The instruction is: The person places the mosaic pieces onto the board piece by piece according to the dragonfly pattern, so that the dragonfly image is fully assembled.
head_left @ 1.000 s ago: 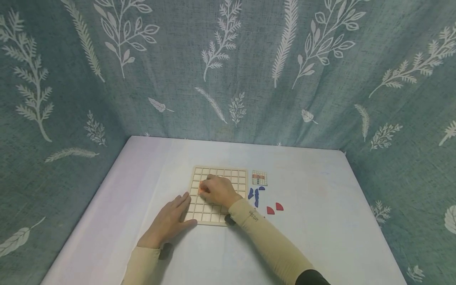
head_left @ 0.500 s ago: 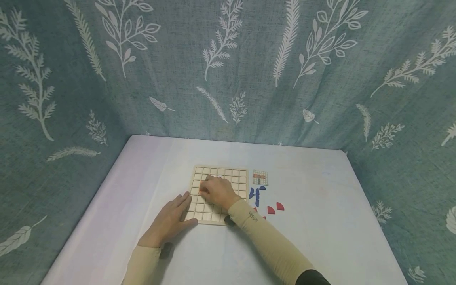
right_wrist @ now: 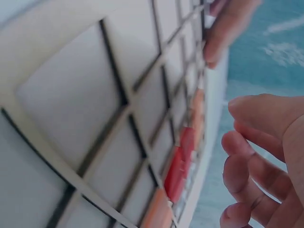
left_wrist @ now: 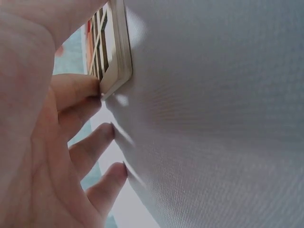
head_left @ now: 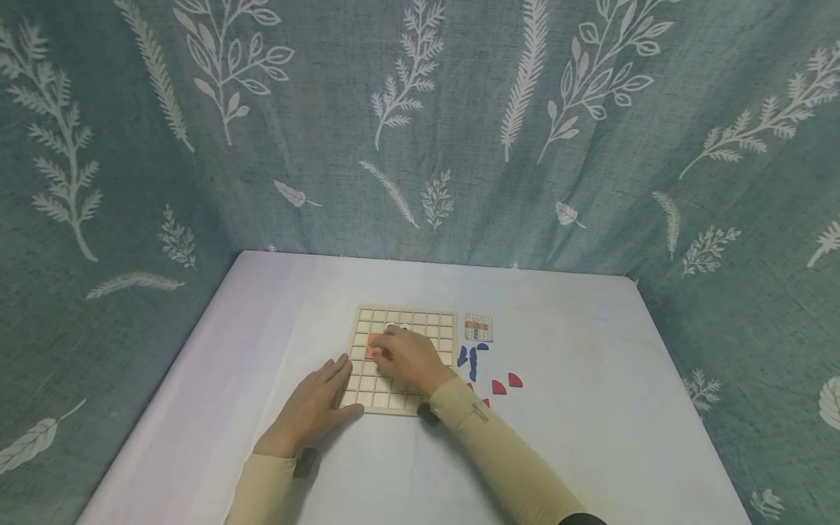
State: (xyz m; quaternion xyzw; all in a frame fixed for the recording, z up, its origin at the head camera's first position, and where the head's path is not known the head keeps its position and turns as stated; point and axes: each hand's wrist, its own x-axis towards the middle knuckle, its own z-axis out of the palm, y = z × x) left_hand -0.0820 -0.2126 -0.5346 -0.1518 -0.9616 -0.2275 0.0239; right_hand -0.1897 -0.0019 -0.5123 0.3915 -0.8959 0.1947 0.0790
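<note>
A square wooden grid board [head_left: 387, 399] lies on the table. At its left edge my left hand [head_left: 313, 410] rests with spread fingers; in the left wrist view its fingers [left_wrist: 76, 88] touch the board's corner. My right hand [head_left: 410, 357] hangs over the board's left middle, beside an orange piece [head_left: 371, 347]. In the right wrist view that hand's fingers [right_wrist: 261, 111] are loosely bent with nothing between them. Red pieces [right_wrist: 175, 173] and orange ones [right_wrist: 159, 211] sit in the grid. White pieces [head_left: 397, 325] show just beyond the right hand, which partly covers the board.
To the right of the board lies a small pattern card [head_left: 478, 328]. Below it are several blue pieces [head_left: 473, 364] and red quarter-circle pieces [head_left: 499, 387], some partly hidden by the right sleeve [head_left: 499, 445]. A patterned curtain [head_left: 420, 146] surrounds the table [head_left: 577, 335].
My right hand has come off the orange piece and shifted slightly to the right, leaving more of the orange in sight. The left hand stays in place.
</note>
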